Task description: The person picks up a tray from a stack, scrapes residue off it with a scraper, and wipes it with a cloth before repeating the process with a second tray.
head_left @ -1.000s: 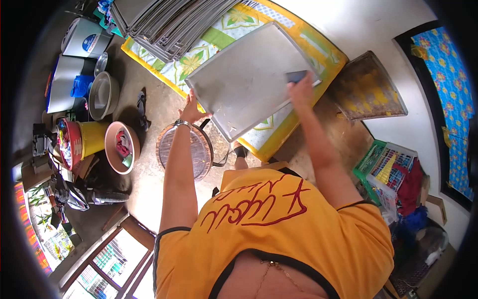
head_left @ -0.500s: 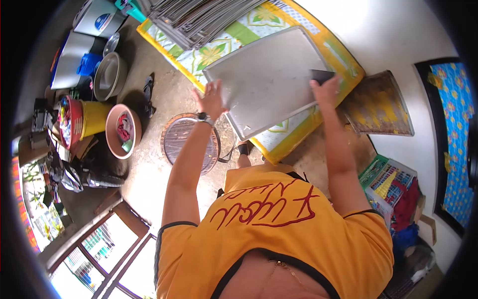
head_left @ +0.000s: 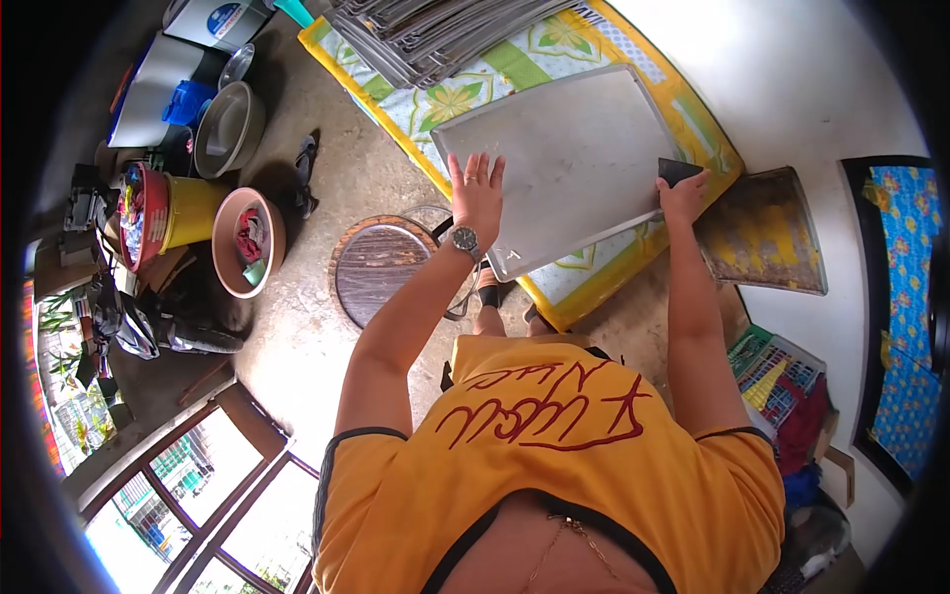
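Grey tray (head_left: 574, 148), yellow-green floral mat (head_left: 465, 94), dark, perhaps black, pad (head_left: 676, 170).

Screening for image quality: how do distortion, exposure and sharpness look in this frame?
Head view: heavy fisheye bending, black vignette round the rim; windows at lower left overexposed; metal tray evenly lit, no harsh glare; left hand, right hand and its dark pad sharp.

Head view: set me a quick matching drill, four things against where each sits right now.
Things: 1 metal tray; 2 dark pad; 3 round brown lid; 4 yellow bucket.
Places: a on the bare floor beside the mat; b under the spread fingers of the left hand; c in the right hand; d next to the pink bowl.
Pairs: 1-b, 2-c, 3-a, 4-d.
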The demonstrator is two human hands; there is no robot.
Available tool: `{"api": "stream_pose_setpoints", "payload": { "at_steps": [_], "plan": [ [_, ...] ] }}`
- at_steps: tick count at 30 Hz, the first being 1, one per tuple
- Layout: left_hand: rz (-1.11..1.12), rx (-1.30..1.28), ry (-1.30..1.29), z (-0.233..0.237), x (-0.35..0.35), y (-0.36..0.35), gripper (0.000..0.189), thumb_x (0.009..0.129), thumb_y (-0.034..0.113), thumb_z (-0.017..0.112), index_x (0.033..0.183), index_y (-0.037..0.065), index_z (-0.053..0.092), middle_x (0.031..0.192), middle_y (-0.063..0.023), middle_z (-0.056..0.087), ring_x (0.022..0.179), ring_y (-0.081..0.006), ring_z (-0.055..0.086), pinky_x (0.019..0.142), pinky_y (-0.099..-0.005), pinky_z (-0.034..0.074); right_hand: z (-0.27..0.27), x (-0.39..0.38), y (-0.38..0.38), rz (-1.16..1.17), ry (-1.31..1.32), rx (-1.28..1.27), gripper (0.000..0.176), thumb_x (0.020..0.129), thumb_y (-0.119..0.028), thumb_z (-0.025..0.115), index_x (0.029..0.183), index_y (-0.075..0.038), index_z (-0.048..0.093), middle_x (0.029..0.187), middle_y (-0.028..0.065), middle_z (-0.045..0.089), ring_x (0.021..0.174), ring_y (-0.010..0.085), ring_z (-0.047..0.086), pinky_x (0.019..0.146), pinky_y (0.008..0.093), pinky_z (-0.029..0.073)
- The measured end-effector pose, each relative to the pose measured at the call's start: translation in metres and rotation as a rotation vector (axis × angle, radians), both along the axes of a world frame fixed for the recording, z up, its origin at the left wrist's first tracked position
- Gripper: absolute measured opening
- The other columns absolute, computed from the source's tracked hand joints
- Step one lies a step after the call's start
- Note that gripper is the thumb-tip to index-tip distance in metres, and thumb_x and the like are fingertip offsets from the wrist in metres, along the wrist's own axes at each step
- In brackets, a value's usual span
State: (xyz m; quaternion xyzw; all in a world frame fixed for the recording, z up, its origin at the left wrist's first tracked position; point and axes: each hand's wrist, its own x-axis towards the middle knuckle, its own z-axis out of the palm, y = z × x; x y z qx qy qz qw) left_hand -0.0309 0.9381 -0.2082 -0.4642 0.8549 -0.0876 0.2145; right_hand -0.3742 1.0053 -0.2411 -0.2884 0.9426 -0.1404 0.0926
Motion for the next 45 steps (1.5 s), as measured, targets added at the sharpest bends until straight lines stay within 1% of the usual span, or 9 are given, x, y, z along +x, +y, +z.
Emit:
{"api": "stream_pose_setpoints", "payload": {
  "at_steps": [3, 7, 16, 21, 26, 30, 36, 42, 45],
  "plan": [
    [0.017, -0.01, 0.018, -0.001, 0.002, -0.004, 0.059, 0.095, 0.018, 0.04, 0.15, 0.014, 0.02, 0.154, -0.0072, 0.027, 0.142, -0.0249, 0.025, 0.112, -0.0636, 0.002, -0.059, 0.029, 0.006, 0.256, 0.064, -0.258, 0.102, 0.074, -0.026, 0.074, 0.14, 0.017, 0.01, 0.145, 0.0351, 0.024, 0.134, 0.0421, 0.033, 0.112, 0.0454, 0.027],
    [0.057, -0.038, 0.054, -0.006, 0.008, -0.014, 0.056, 0.096, 0.017, 0.036, 0.15, 0.013, 0.022, 0.152, -0.0092, 0.031, 0.14, -0.0348, 0.027, 0.111, -0.065, 0.0, -0.008, 0.191, 0.022, 0.559, -0.35, -0.08, 0.098, 0.071, -0.026, 0.073, 0.144, 0.009, 0.016, 0.138, 0.0315, 0.037, 0.128, 0.0428, 0.04, 0.108, 0.0439, 0.033],
    [0.213, -0.012, -0.072, -0.018, 0.037, -0.02, 0.048, 0.094, 0.015, 0.038, 0.141, 0.002, 0.037, 0.142, -0.0145, 0.041, 0.132, -0.0419, 0.037, 0.108, -0.0695, 0.003, 0.021, 0.072, -0.042, 0.011, -0.129, -0.087, 0.095, 0.075, -0.025, 0.072, 0.143, 0.01, 0.015, 0.138, 0.0288, 0.038, 0.127, 0.0405, 0.041, 0.106, 0.0454, 0.036],
    [0.166, -0.008, 0.017, -0.03, 0.043, -0.018, 0.041, 0.09, 0.014, 0.045, 0.127, -0.003, 0.05, 0.126, -0.0137, 0.056, 0.125, -0.0338, 0.045, 0.109, -0.0676, 0.007, -0.005, 0.206, -0.008, 0.524, -0.28, 0.027, 0.103, 0.075, -0.031, 0.075, 0.143, 0.01, 0.011, 0.139, 0.0297, 0.036, 0.127, 0.0396, 0.042, 0.103, 0.046, 0.04],
    [0.11, -0.101, 0.058, -0.052, 0.05, -0.017, 0.039, 0.092, 0.012, 0.042, 0.126, -0.007, 0.048, 0.122, -0.0133, 0.059, 0.124, -0.031, 0.046, 0.11, -0.0652, 0.006, -0.006, 0.088, -0.053, 0.126, -0.059, -0.161, 0.099, 0.074, -0.029, 0.076, 0.143, 0.009, 0.014, 0.136, 0.03, 0.039, 0.126, 0.04, 0.042, 0.103, 0.0467, 0.039],
    [0.096, -0.038, -0.005, -0.044, 0.046, -0.018, 0.045, 0.094, 0.014, 0.04, 0.131, -0.01, 0.043, 0.122, -0.0131, 0.06, 0.123, -0.0315, 0.047, 0.111, -0.0636, 0.007, -0.014, 0.117, -0.056, 0.288, -0.048, -0.202, 0.095, 0.073, -0.024, 0.074, 0.141, 0.012, 0.017, 0.131, 0.0293, 0.043, 0.121, 0.0419, 0.045, 0.103, 0.0452, 0.038],
    [0.048, 0.141, -0.1, -0.026, 0.041, -0.027, 0.037, 0.094, 0.02, 0.042, 0.124, 0.013, 0.063, 0.145, -0.0104, 0.043, 0.135, -0.0395, 0.035, 0.108, -0.0686, 0.0, -0.035, 0.206, -0.002, 0.655, -0.149, -0.217, 0.098, 0.072, -0.026, 0.076, 0.142, 0.01, 0.017, 0.129, 0.0301, 0.044, 0.12, 0.043, 0.045, 0.102, 0.0464, 0.038],
    [-0.006, 0.125, -0.087, -0.03, 0.045, -0.03, 0.034, 0.093, 0.021, 0.046, 0.12, 0.016, 0.066, 0.14, -0.0134, 0.048, 0.133, -0.0405, 0.038, 0.108, -0.0683, 0.0, -0.013, 0.114, -0.019, 0.122, -0.061, -0.245, 0.098, 0.072, -0.025, 0.076, 0.143, 0.01, 0.017, 0.13, 0.0311, 0.044, 0.12, 0.0436, 0.045, 0.104, 0.047, 0.036],
    [-0.022, 0.15, -0.042, -0.026, 0.045, -0.03, 0.032, 0.091, 0.02, 0.047, 0.114, 0.014, 0.069, 0.132, -0.0146, 0.056, 0.13, -0.0404, 0.042, 0.108, -0.0686, 0.0, -0.03, 0.183, 0.02, 0.375, -0.142, -0.303, 0.102, 0.073, -0.029, 0.077, 0.142, 0.012, 0.015, 0.13, 0.0312, 0.043, 0.12, 0.0445, 0.045, 0.104, 0.0459, 0.035]
  ]
}}
